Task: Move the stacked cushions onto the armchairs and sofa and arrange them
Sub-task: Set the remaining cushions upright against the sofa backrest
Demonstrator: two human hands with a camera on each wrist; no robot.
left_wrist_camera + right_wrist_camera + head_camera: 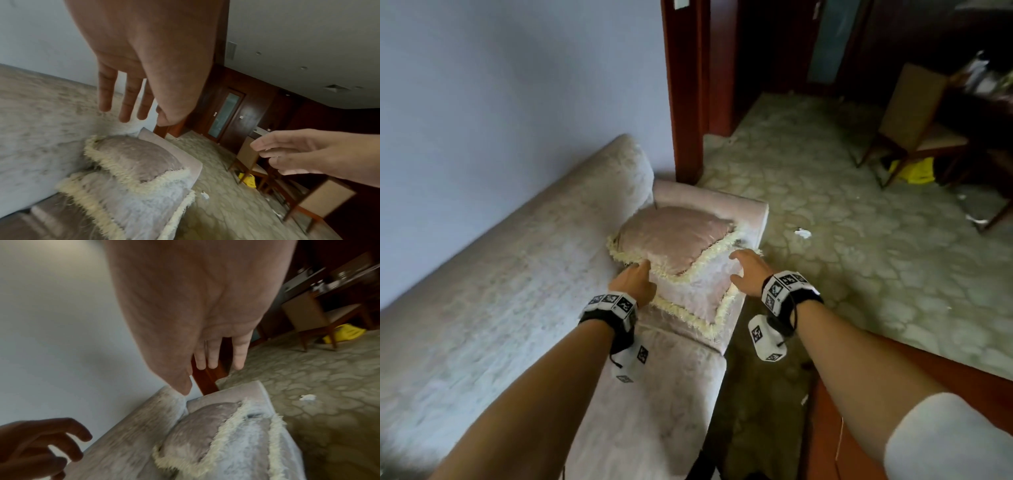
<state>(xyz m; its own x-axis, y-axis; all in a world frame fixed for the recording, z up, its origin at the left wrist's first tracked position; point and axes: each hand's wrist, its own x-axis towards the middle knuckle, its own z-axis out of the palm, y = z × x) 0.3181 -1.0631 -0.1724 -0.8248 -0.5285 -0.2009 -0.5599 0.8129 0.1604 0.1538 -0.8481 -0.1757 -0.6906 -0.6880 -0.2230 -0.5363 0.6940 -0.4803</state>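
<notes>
Two fringed cushions lie stacked at the right end of a pale sofa. The upper cushion is dusty pink with a cream fringe; the lower cushion is paler and sticks out toward me. My left hand hovers at the stack's left edge, fingers straight, holding nothing. My right hand hovers over the stack's right corner, fingers loosely spread, holding nothing. In the left wrist view the left hand hangs above the upper cushion. In the right wrist view the right hand is above the cushions.
The sofa's armrest lies just beyond the stack. A red-brown wooden door frame stands behind it. Patterned carpet spreads right, with a wooden chair, a yellow item under it and a white scrap.
</notes>
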